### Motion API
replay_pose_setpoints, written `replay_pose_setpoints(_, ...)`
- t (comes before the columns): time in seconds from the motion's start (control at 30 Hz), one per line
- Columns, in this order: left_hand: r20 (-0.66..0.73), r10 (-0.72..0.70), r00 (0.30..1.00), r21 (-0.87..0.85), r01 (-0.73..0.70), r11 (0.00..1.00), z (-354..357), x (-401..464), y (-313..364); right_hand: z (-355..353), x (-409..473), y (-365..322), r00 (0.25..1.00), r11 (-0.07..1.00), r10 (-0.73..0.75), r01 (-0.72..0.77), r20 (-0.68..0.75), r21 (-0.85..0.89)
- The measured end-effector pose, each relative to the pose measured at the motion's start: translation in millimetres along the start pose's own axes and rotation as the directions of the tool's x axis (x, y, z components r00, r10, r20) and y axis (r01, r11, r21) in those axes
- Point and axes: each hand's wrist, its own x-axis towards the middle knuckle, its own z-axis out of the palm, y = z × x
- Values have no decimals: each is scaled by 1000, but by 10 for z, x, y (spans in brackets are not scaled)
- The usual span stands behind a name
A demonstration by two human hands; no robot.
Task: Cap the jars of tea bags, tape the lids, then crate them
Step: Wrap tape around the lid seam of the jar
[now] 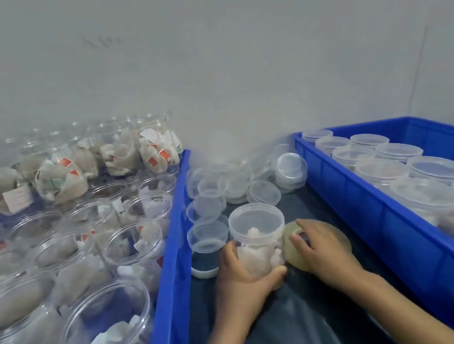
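Observation:
A clear plastic jar of tea bags (257, 235) stands on the dark table between two blue crates, with a clear lid on top. My left hand (243, 279) grips its lower body from the near side. Right beside the jar lies a roll of clear tape (291, 238); my right hand (324, 247) rests on it with fingers curled over the roll, hiding most of it. The left blue crate (170, 256) holds several uncapped jars of tea bags (110, 327). The right blue crate (373, 214) holds several capped jars (426, 195).
A heap of loose clear lids (233, 184) lies on the table behind the jar, and one upturned lid (206, 241) sits just left of it. A pale wall closes off the back. The narrow dark table strip (298, 320) runs between the crates.

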Motion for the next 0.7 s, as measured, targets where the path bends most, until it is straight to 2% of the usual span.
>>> replay_pose_setpoints(0.07,-18,2,1000,1,-2,1000,-5,10,7,120,-98,175,992,959,-75,101,105,-267)
replay_pose_setpoints(0.13,-67,32,997,42,-29,999,13,23,5,170,-173,228,992,921,-113,126,55,-368)
replay_pose_setpoints(0.23,-150,88,985,208,-55,977,-6,18,14,117,-236,187,988,937,-132,96,-85,-337)
replay_pose_setpoints(0.3,-177,71,982,287,-18,958,-27,5,73,41,-280,181,978,985,-77,45,-192,-165)
replay_pose_setpoints(0.37,-213,67,975,270,-7,963,-52,-44,152,-19,-338,206,964,999,-26,19,-264,-27)
replay_pose_setpoints(0.4,-249,121,961,257,-55,965,-53,-66,166,-36,-368,208,958,1000,-23,21,-287,-11)
replay_pose_setpoints(0.43,-303,233,924,263,-154,952,-48,-95,163,-49,-386,213,952,1000,-31,30,-306,-9)
replay_pose_setpoints(0.5,-383,538,751,349,-421,837,-42,-197,158,-68,-403,221,942,999,-37,36,-335,-10)
replay_pose_setpoints(0.57,-229,772,593,433,-649,626,-22,-281,147,-68,-406,219,942,999,-16,25,-335,23)
replay_pose_setpoints(0.6,-111,824,556,456,-708,539,-2,-301,152,-62,-405,217,942,999,-8,21,-337,37)
replay_pose_setpoints(0.63,-4,827,562,466,-731,499,21,-310,175,-55,-403,213,940,999,-7,23,-341,44)
replay_pose_setpoints(0.67,75,783,617,473,-713,517,50,-324,225,-47,-404,209,937,999,-15,32,-349,41)
replay_pose_setpoints(0.7,108,700,706,472,-656,589,86,-352,290,-39,-406,209,933,999,-26,40,-359,32)
